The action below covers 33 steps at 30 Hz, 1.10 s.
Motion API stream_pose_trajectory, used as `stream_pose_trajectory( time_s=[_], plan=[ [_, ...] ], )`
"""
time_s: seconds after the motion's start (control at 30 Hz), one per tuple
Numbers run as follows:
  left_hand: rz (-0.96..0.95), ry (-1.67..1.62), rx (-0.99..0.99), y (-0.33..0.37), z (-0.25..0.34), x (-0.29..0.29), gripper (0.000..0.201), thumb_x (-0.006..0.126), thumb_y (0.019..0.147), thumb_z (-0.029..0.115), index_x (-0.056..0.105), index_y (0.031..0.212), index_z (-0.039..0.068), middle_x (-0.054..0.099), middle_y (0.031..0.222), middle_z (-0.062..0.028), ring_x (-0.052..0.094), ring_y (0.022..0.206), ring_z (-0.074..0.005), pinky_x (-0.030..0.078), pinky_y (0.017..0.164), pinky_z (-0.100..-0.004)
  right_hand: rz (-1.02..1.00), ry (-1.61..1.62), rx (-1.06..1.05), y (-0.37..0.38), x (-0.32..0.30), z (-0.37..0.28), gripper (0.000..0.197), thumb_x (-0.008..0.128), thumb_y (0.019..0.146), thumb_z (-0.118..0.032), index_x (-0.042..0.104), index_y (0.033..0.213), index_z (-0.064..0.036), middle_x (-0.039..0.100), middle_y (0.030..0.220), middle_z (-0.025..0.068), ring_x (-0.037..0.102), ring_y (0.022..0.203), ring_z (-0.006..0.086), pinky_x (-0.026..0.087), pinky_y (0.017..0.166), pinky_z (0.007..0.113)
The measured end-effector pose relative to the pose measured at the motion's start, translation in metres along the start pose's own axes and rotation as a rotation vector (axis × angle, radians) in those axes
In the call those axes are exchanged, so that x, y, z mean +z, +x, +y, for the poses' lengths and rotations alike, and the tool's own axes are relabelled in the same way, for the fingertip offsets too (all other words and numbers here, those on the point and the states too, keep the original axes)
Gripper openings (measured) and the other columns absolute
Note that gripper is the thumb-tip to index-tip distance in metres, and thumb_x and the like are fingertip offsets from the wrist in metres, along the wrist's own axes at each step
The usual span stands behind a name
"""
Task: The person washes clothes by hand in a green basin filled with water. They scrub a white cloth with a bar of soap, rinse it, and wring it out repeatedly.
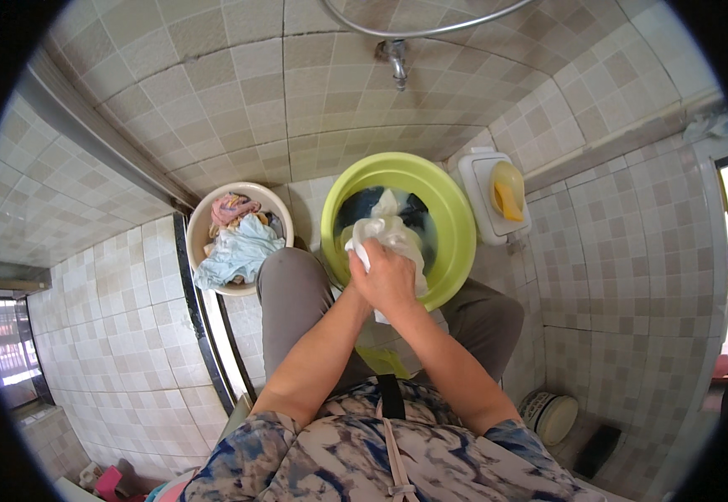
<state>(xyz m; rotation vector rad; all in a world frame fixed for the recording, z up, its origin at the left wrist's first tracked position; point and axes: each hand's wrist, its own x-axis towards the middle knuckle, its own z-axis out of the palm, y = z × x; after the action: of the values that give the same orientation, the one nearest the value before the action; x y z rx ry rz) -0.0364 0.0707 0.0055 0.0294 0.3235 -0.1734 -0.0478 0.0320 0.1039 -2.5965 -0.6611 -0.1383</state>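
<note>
A bright green basin (461, 243) stands in front of me with water and dark cloth (418, 216) in it. Over its near side I grip a wet white cloth (389, 227) with both hands pressed close together. My right hand (389, 280) is closed round the bunched fabric, and its back faces up. Against it, my left hand (359, 269) is closed on the same cloth, partly hidden by the right. Part of the white cloth trails down into the basin among the dark pieces. The garment's kind cannot be made out.
Left of the green basin, a pale basin (194, 243) holds a light blue garment (243, 251) and pink cloth (232, 209). A white lidded bin (474, 197) with a yellow scoop (508, 201) stands at right. A tap (397, 67) sticks out of the wall ahead; my knees flank the basin.
</note>
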Motion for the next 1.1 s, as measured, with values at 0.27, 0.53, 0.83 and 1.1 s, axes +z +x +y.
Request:
stream_pose_trajectory(
  time_s=[0.27,0.53,0.83,1.1],
  plan=[
    [0.328,0.227,-0.043,-0.015,0.002,0.044,0.038,0.05,0.089,0.034,0.05,0.108,0.002,0.06,0.094,-0.0123,0.061,0.08,-0.0229,0.051,0.066,-0.0367,-0.066,-0.074,0.204,0.039,0.002,0.035,0.03,0.053,0.081,-0.033,0.056,0.08,-0.0026,0.061,0.068,0.0204,0.061,0.064,0.0367,0.048,0.06,0.045],
    [0.389,0.295,-0.144,-0.007,-0.005,0.025,0.028,0.044,0.089,0.026,0.056,0.1,0.003,0.062,0.088,-0.0099,0.061,0.074,-0.024,0.051,0.066,-0.0388,0.012,-0.012,0.421,0.028,0.018,0.093,0.037,0.05,0.081,-0.041,0.056,0.086,-0.0048,0.061,0.07,0.0232,0.059,0.069,0.0421,0.046,0.066,0.049],
    [0.518,0.329,-0.104,-0.011,0.0,0.042,0.025,0.049,0.083,0.023,0.057,0.095,0.003,0.062,0.085,-0.0097,0.061,0.073,-0.0245,0.051,0.067,-0.0378,0.114,0.011,0.381,-0.002,0.014,0.081,0.029,0.049,0.085,-0.034,0.052,0.079,-0.0061,0.057,0.065,0.0235,0.057,0.063,0.0421,0.044,0.058,0.049],
    [0.482,0.412,0.053,-0.01,0.006,0.036,0.043,0.048,0.086,0.039,0.053,0.108,0.003,0.059,0.097,-0.0115,0.059,0.083,-0.0243,0.049,0.071,-0.0353,0.079,0.134,0.284,-0.015,-0.002,0.023,0.026,0.051,0.084,-0.03,0.051,0.077,-0.0049,0.058,0.062,0.0207,0.057,0.058,0.0399,0.044,0.056,0.047]
  ],
)
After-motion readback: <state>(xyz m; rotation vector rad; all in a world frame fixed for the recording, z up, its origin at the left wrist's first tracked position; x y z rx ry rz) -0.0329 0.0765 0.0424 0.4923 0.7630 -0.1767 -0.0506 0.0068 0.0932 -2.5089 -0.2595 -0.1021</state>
